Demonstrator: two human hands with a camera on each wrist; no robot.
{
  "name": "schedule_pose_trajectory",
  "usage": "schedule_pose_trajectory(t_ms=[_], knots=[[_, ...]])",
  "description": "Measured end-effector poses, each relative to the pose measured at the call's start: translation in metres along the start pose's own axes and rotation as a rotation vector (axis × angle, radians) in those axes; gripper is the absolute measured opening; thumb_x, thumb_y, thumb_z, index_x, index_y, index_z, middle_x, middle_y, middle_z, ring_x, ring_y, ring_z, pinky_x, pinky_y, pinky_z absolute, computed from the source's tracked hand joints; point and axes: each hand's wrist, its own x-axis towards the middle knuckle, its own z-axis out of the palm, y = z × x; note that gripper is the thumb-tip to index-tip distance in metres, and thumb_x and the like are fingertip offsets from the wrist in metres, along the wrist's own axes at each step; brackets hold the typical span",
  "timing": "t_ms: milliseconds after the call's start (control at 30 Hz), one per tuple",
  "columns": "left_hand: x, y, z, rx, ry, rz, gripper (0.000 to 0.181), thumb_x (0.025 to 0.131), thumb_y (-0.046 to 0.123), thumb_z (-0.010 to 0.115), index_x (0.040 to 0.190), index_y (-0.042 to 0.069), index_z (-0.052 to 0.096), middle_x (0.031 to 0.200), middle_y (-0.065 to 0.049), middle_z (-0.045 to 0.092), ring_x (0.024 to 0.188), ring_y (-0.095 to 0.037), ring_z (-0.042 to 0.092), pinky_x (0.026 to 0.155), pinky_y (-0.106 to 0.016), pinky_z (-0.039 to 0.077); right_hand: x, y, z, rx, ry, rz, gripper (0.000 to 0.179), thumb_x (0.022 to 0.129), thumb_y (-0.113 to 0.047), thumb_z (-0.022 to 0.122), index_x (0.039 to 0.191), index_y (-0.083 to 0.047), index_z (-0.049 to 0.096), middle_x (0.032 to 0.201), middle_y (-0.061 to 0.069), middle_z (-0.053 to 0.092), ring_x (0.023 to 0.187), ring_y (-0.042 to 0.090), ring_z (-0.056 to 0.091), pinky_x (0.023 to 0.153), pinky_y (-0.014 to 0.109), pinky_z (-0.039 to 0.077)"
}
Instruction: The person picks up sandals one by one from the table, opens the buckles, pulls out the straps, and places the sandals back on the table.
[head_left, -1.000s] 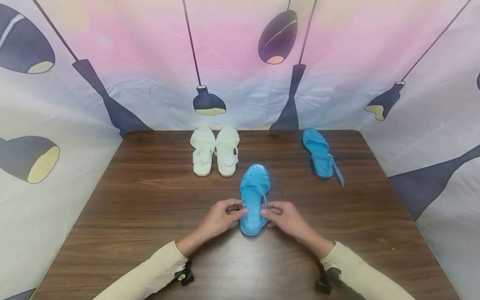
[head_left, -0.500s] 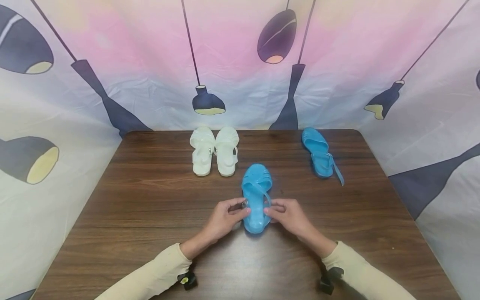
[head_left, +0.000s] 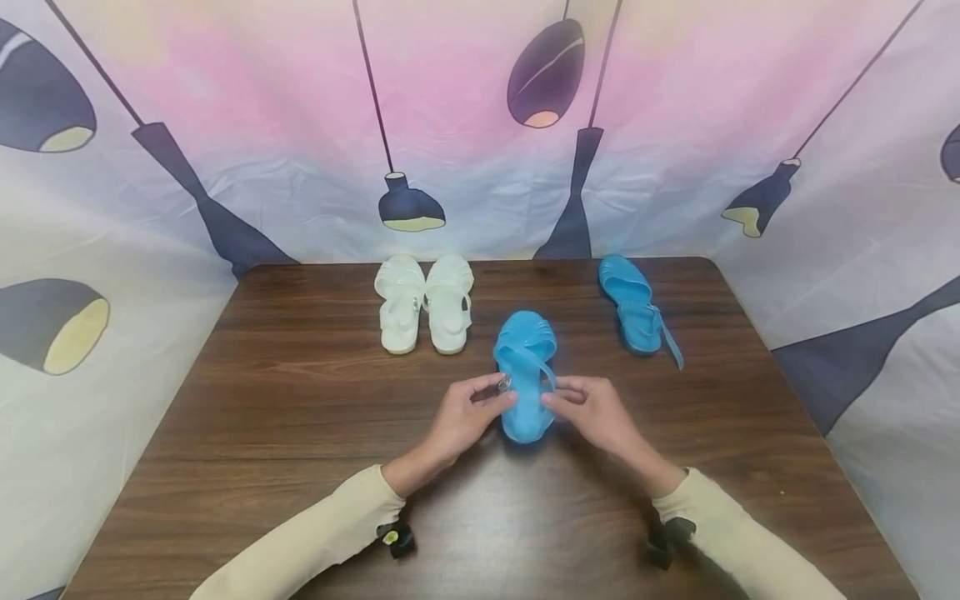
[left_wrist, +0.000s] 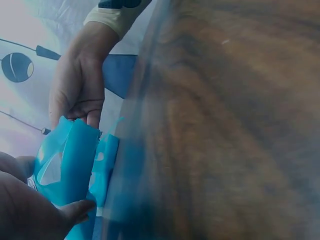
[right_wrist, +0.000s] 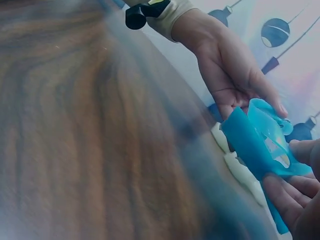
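A blue jelly sandal (head_left: 527,421) is held up over the table between both hands, toe pointing away from me. My left hand (head_left: 467,421) pinches its left side by the metal buckle (head_left: 505,383), thumb over the inner edge. On the other side my right hand (head_left: 600,417) pinches the right edge near the heel. The loose strap (head_left: 536,360) curves across the opening. In the left wrist view the sandal's heel (left_wrist: 77,165) shows clear of the wood. The right wrist view shows fingers (right_wrist: 282,197) under the sandal's side.
A second blue sandal (head_left: 628,287) lies at the back right of the brown wooden table (head_left: 300,400), its strap hanging out. Two white sandals (head_left: 400,321) stand side by side at the back, left of the held one. A printed curtain (head_left: 480,100) surrounds the table.
Both hands have carried the blue sandal forward and slightly right, up off the table toward the back. Their grip on its sides stays the same. The other sandals have not moved.
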Motion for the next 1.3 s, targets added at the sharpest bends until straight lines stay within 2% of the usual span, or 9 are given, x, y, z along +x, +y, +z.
schedule_pose_trajectory(t_ms=[167, 333, 500, 767, 967, 1133, 1300], knots=[[0.016, 0.006, 0.008, -0.058, -0.031, 0.015, 0.044, 0.096, 0.016, 0.073, 0.133, -0.003, 0.063, 0.137, -0.021, 0.063, 0.123, -0.034, 0.064, 0.099, -0.04, 0.054, 0.005, -0.004, -0.015, -0.042, 0.032, -0.008, 0.052, 0.094, -0.04, 0.075, 0.131, -0.004, 0.068, 0.124, 0.014, 0.072, 0.112, 0.029, 0.071, 0.088, 0.042, 0.059], [0.031, 0.015, 0.017, -0.065, -0.038, 0.04, 0.044, 0.095, 0.017, 0.074, 0.134, -0.001, 0.063, 0.136, -0.019, 0.064, 0.121, -0.032, 0.065, 0.097, -0.039, 0.055, 0.013, -0.009, -0.033, -0.084, 0.049, -0.043, 0.056, 0.095, -0.042, 0.072, 0.134, -0.002, 0.065, 0.125, 0.017, 0.071, 0.108, 0.03, 0.072, 0.087, 0.043, 0.06], [0.05, 0.019, 0.027, -0.087, -0.026, 0.077, 0.043, 0.095, 0.016, 0.074, 0.132, -0.002, 0.065, 0.133, -0.019, 0.066, 0.123, -0.03, 0.064, 0.099, -0.038, 0.054, 0.023, -0.012, -0.049, -0.103, 0.064, -0.004, 0.063, 0.095, -0.047, 0.071, 0.138, -0.002, 0.061, 0.126, 0.017, 0.07, 0.101, 0.028, 0.075, 0.088, 0.045, 0.059], [0.083, 0.02, 0.041, -0.139, -0.007, 0.076, 0.042, 0.093, 0.018, 0.076, 0.132, 0.002, 0.067, 0.131, -0.014, 0.068, 0.121, -0.026, 0.066, 0.097, -0.035, 0.056, 0.043, -0.016, -0.074, -0.103, 0.095, 0.023, 0.07, 0.094, -0.053, 0.069, 0.141, -0.003, 0.058, 0.125, 0.019, 0.07, 0.097, 0.031, 0.075, 0.09, 0.049, 0.058], [0.108, 0.014, 0.051, -0.213, 0.022, 0.067, 0.038, 0.092, 0.013, 0.077, 0.127, 0.001, 0.069, 0.124, -0.015, 0.071, 0.115, -0.025, 0.069, 0.091, -0.034, 0.058, 0.054, -0.02, -0.088, -0.115, 0.112, 0.02, 0.068, 0.096, -0.05, 0.068, 0.142, -0.001, 0.057, 0.125, 0.021, 0.07, 0.099, 0.034, 0.075, 0.09, 0.049, 0.058], [0.126, 0.01, 0.061, -0.241, 0.049, 0.078, 0.036, 0.091, 0.01, 0.077, 0.125, 0.0, 0.069, 0.121, -0.017, 0.072, 0.112, -0.025, 0.07, 0.089, -0.035, 0.059, 0.058, -0.025, -0.102, -0.183, 0.141, -0.015, 0.059, 0.1, -0.046, 0.064, 0.138, 0.0, 0.06, 0.115, 0.023, 0.072, 0.098, 0.038, 0.074, 0.086, 0.047, 0.059], [0.143, 0.003, 0.069, -0.197, 0.064, 0.11, 0.033, 0.092, 0.011, 0.077, 0.123, 0.001, 0.07, 0.121, -0.013, 0.072, 0.115, -0.022, 0.069, 0.093, -0.033, 0.057, 0.062, -0.018, -0.124, -0.353, 0.274, -0.097, 0.047, 0.101, -0.042, 0.064, 0.128, -0.004, 0.068, 0.118, 0.018, 0.073, 0.105, 0.036, 0.071, 0.088, 0.05, 0.059]])
